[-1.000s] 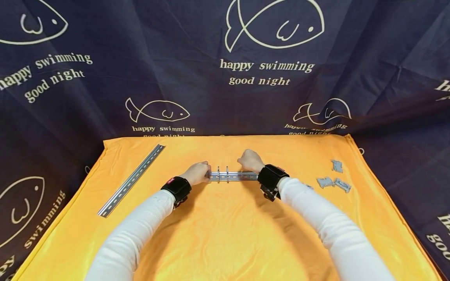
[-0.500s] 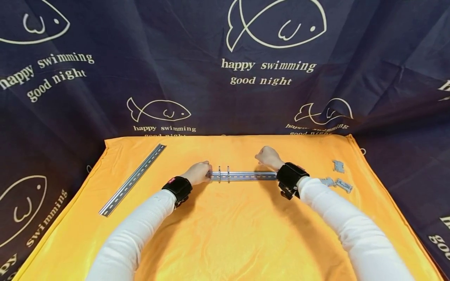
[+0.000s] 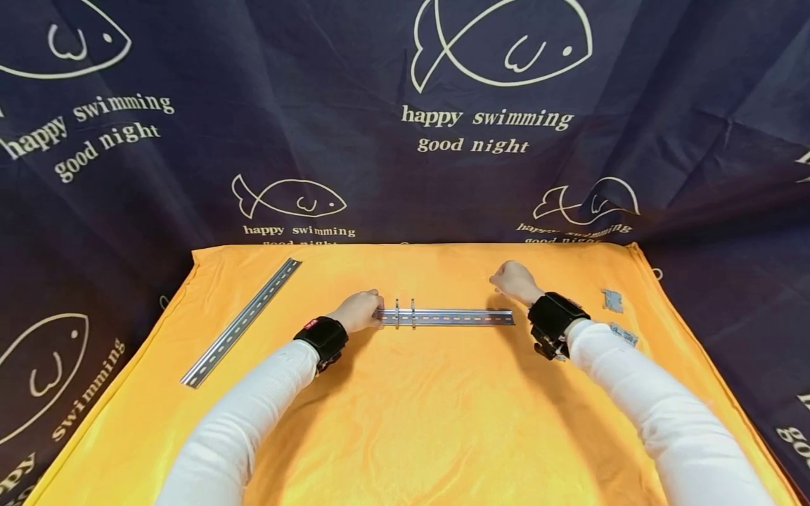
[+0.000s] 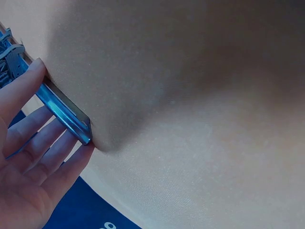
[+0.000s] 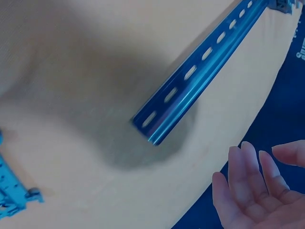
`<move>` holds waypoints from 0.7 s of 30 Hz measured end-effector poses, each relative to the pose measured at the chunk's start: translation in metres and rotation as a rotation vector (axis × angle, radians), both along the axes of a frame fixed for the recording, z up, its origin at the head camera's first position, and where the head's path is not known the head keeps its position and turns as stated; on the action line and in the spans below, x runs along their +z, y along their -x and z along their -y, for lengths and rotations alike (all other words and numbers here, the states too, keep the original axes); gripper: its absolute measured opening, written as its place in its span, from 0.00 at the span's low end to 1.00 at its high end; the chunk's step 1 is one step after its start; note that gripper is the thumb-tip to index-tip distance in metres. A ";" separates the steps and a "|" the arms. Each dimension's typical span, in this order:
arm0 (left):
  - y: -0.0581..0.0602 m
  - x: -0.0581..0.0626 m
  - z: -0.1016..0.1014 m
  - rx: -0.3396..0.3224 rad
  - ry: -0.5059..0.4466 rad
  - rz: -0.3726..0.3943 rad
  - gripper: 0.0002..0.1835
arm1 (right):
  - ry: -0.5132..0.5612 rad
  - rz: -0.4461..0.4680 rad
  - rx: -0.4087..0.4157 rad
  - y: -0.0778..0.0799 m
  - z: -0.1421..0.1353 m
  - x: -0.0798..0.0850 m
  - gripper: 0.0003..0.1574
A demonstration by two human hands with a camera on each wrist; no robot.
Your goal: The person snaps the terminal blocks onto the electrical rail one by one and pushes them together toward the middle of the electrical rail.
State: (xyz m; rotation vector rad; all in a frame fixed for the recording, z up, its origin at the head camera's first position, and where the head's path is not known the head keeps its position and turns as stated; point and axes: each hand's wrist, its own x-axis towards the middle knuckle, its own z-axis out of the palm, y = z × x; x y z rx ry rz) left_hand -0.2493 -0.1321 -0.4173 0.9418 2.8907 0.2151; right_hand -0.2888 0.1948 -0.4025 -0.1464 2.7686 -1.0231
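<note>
A slotted metal DIN rail (image 3: 465, 318) lies crosswise in the middle of the cloth. My left hand (image 3: 359, 310) grips its left end; in the left wrist view the thumb is on one edge of the rail (image 4: 64, 112) and the fingers are along the other. Two thin grey terminal blocks (image 3: 414, 314) stand clipped across the rail just right of that hand. Beyond the rail's right end, my right hand (image 3: 516, 282) is raised and holds nothing. Seen from its wrist, the right hand (image 5: 257, 191) has loosely bent, spread fingers, apart from the rail (image 5: 190, 81).
A second slotted rail (image 3: 243, 320) lies slantwise at the left on the yellow cloth (image 3: 411, 422). Loose grey terminal blocks (image 3: 612, 300) lie at the right, some partly hidden by the right forearm. A dark curtain (image 3: 380, 140) hangs behind the table.
My right hand has moved right along the rail and past its right end, uncovering that end. The left hand keeps its grip, and the two clipped blocks stay in place.
</note>
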 end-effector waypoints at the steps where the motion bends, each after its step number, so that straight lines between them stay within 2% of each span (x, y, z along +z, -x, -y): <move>1: 0.000 0.000 0.000 -0.001 -0.001 0.000 0.12 | 0.003 0.007 0.004 0.011 -0.010 -0.013 0.23; 2: 0.000 0.000 0.000 -0.002 -0.002 0.000 0.12 | 0.000 0.012 -0.005 0.021 -0.017 -0.025 0.23; 3: 0.000 0.000 0.000 -0.003 -0.002 -0.003 0.12 | 0.021 0.007 0.011 0.023 -0.022 -0.030 0.22; 4: -0.001 0.000 0.000 -0.002 -0.001 -0.002 0.12 | 0.041 -0.021 0.028 0.034 -0.033 -0.045 0.22; 5: -0.001 0.001 0.000 -0.001 -0.001 0.001 0.12 | 0.012 0.008 0.003 0.035 -0.036 -0.044 0.21; 6: -0.001 0.001 0.000 0.000 0.000 0.000 0.12 | 0.040 -0.027 0.023 0.041 -0.044 -0.052 0.21; 7: -0.001 0.001 0.000 -0.002 0.000 -0.004 0.12 | 0.041 -0.040 0.029 0.039 -0.047 -0.050 0.20; 9: -0.002 0.001 0.000 -0.001 -0.001 -0.004 0.12 | 0.028 -0.066 0.023 0.022 -0.042 -0.027 0.17; 10: -0.002 0.001 0.000 -0.001 -0.002 -0.002 0.12 | 0.006 -0.082 0.010 0.019 -0.042 -0.021 0.16; 13: -0.002 0.001 0.000 -0.003 -0.004 -0.005 0.12 | -0.071 -0.093 -0.042 -0.015 -0.026 0.024 0.12; 14: -0.002 0.002 0.000 0.000 -0.002 -0.002 0.12 | -0.083 -0.108 -0.049 -0.020 -0.025 0.031 0.11; 21: -0.001 0.001 0.000 -0.002 0.003 -0.008 0.13 | -0.115 -0.164 -0.089 -0.021 -0.050 0.038 0.12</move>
